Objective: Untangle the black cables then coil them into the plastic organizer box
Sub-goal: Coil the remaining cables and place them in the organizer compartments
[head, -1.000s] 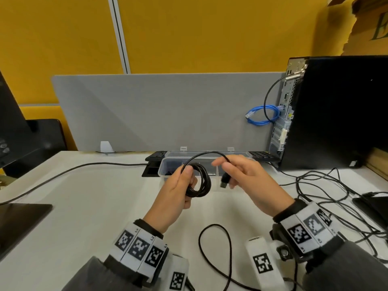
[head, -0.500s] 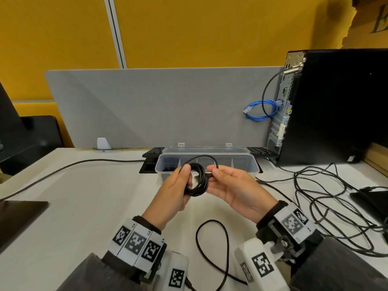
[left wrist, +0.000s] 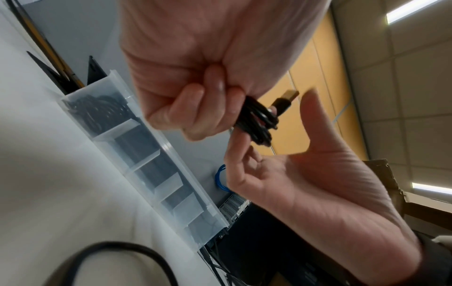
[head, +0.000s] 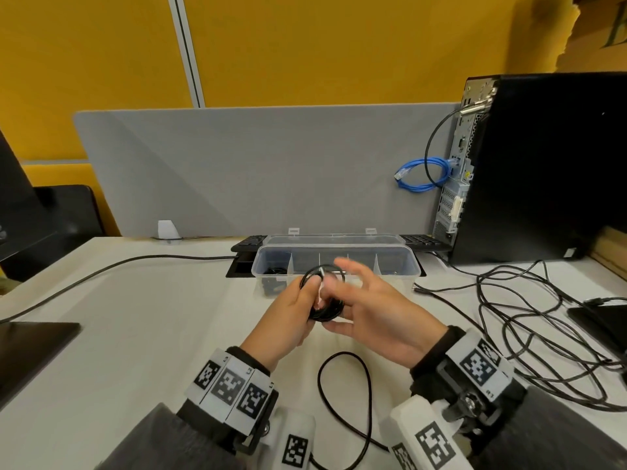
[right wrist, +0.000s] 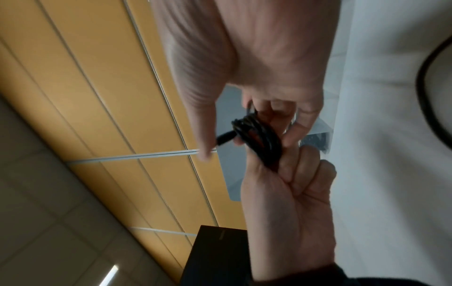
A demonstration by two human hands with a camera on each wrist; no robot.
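Two hands at black cable coil [head: 326, 305], L hand [head: 288, 320] gripping, R hand [head: 380, 320] open

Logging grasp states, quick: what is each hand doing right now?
Left hand: closed, gripping the coiled black cable.
Right hand: open, fingers spread beside the coil, holding nothing.
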